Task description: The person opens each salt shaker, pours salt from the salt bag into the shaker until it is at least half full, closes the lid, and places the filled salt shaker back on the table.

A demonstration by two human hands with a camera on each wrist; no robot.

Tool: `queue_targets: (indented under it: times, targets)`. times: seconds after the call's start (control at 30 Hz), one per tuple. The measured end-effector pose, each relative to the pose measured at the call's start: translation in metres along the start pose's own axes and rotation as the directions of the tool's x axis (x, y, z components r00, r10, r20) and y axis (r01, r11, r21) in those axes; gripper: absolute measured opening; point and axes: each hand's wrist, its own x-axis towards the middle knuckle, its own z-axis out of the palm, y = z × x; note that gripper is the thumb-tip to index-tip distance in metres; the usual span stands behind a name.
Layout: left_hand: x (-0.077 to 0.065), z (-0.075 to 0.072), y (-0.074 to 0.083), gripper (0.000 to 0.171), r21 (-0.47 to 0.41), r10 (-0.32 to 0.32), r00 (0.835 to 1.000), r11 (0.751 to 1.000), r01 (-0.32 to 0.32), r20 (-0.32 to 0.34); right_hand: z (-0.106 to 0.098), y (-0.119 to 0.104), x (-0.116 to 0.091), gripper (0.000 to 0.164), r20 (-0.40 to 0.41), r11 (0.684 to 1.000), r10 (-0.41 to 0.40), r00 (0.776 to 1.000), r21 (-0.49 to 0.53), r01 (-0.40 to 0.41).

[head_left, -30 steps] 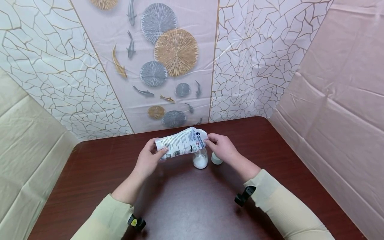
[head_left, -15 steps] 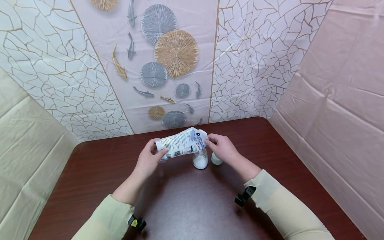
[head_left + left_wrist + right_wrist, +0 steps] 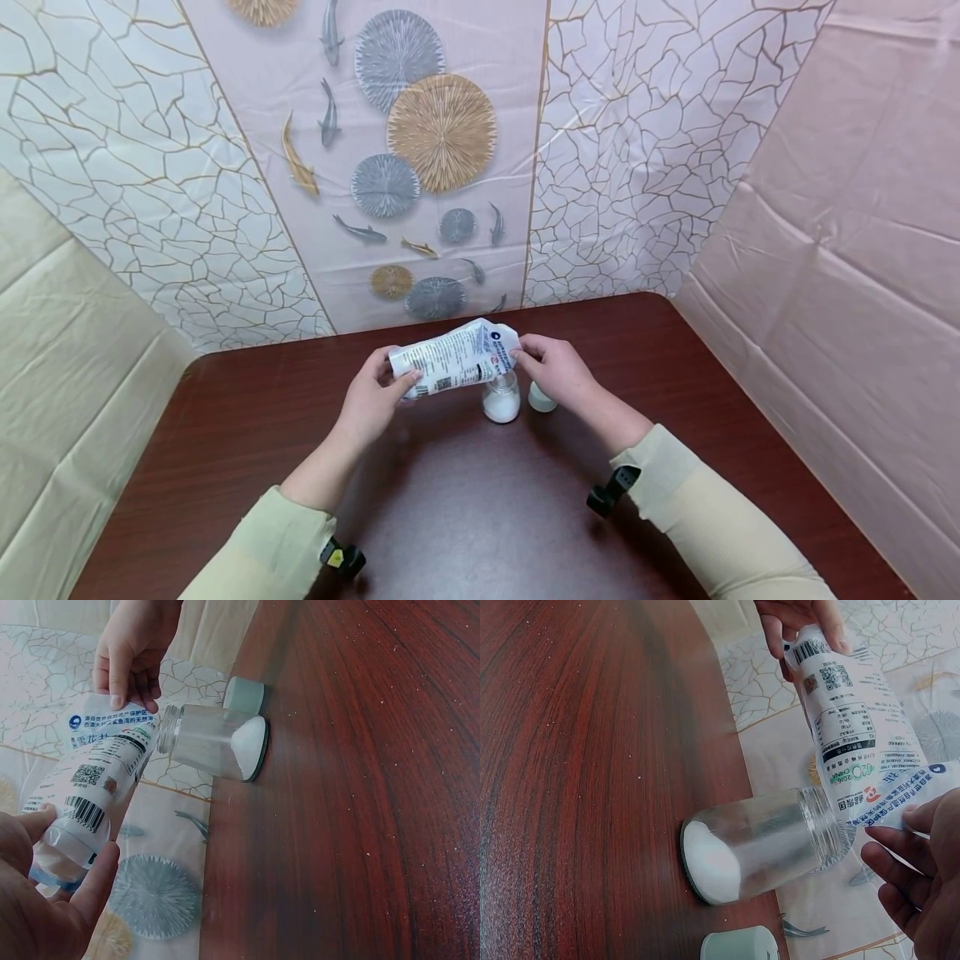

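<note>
A white printed salt bag (image 3: 448, 360) is held tilted over a glass jar (image 3: 501, 403), its mouth end right at the jar's threaded rim. My left hand (image 3: 372, 395) grips the bag's closed end, thumb on the printed side. At the other end, my right hand (image 3: 558, 368) pinches the corner beside the opening between thumb and fingers. The jar stands upright on the table; white salt (image 3: 709, 862) covers its bottom in the right wrist view. The bag hides part of the jar's mouth in the head view.
A pale green lid (image 3: 245, 696) lies on the table close beside the jar, below my right hand. Fine white specks dot the dark red wooden table (image 3: 352, 810). Behind the table's far edge hangs a patterned cloth wall (image 3: 442, 133), with plain cloth at both sides.
</note>
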Motion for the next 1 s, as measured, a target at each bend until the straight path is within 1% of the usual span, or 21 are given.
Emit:
queue_targets:
  times: [0.23,0.5,1.0]
  targets:
    - [-0.0007,-0.0003,0.0006,0.05,0.007,-0.016,1.0,1.0,0.016,0.002,0.0005,0.0002,-0.0005,0.011,0.01,1.0,0.004,1.0,0.008,-0.004]
    - [-0.0011,-0.0013,0.0003,0.046,-0.001,-0.001,1.0,1.0,0.001,-0.004,0.0003,-0.0009,0.0003,0.013,0.009,1.0,0.011,1.0,0.004,-0.011]
    - [-0.003,-0.0008,0.003,0.045,-0.009,0.009,1.0,1.0,-0.009,-0.008,0.0009,-0.0015,0.0004,0.01,-0.006,1.0,-0.001,1.0,0.003,0.001]
